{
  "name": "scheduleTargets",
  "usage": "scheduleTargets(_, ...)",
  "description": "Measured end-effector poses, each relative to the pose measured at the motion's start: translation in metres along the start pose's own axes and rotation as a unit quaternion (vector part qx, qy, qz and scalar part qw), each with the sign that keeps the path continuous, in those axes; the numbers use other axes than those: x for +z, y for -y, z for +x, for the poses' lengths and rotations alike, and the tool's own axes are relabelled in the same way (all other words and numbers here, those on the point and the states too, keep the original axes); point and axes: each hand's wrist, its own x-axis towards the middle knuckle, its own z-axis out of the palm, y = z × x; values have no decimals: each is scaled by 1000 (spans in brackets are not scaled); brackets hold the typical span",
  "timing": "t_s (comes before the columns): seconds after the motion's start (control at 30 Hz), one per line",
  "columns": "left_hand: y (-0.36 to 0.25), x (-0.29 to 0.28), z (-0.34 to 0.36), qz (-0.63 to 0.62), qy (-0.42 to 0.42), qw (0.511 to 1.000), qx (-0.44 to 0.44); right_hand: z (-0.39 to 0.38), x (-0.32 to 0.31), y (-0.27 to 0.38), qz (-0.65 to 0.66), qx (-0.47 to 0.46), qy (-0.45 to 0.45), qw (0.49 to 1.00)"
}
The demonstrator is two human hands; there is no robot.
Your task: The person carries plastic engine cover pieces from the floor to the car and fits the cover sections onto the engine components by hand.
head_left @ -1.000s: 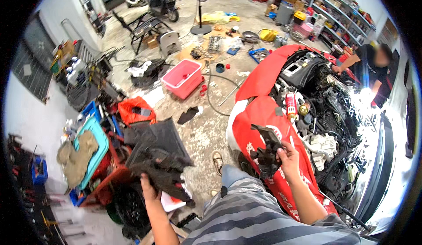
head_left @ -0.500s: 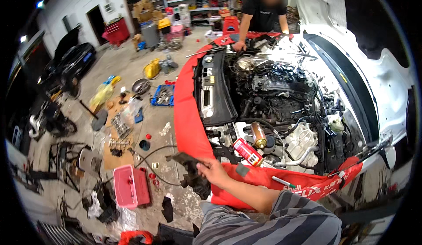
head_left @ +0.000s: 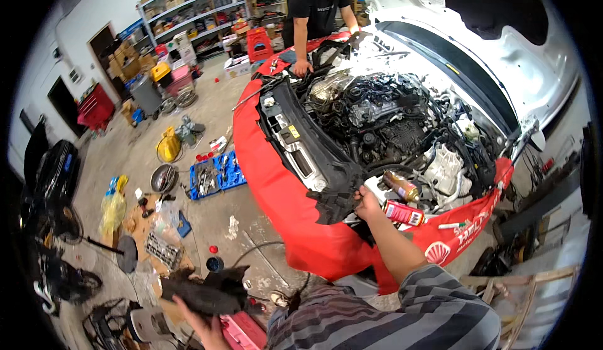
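Observation:
My left hand holds a large black plastic car part low at my left side, over the floor. My right hand grips a smaller jagged black plastic piece at the front edge of the open engine bay. The car's front is draped in a red cover. A red spray can and a brown can lie just right of my right hand. My striped sleeve runs up from the lower edge.
Another person in a black shirt leans over the far side of the engine bay. A blue tool tray, a yellow container, a pink bin and scattered parts litter the concrete floor. Shelves line the back wall. The white hood is raised.
My view has swung from the workshop floor toward the engine bay. My right hand has brought its black piece up to the car's front edge. The left hand still carries the large black part.

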Motion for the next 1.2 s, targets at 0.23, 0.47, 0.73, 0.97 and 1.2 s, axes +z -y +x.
scheduleTargets(0.23,-35,107,169,43,131,985,-105,-28,33,-41,65,-47,-25,996)
scheduleTargets(0.47,-25,185,269,88,221,956,-173,-26,57,-80,238,-138,-51,960)
scheduleTargets(0.73,6,267,369,146,235,932,-235,-29,50,-134,173,-210,-236,933)
scheduleTargets(0.97,93,385,409,256,381,821,-341,-20,75,-152,-263,-363,-547,707)
scheduleTargets(1.2,198,470,371,383,480,702,-361,-45,288,-63,-216,-444,-182,850)
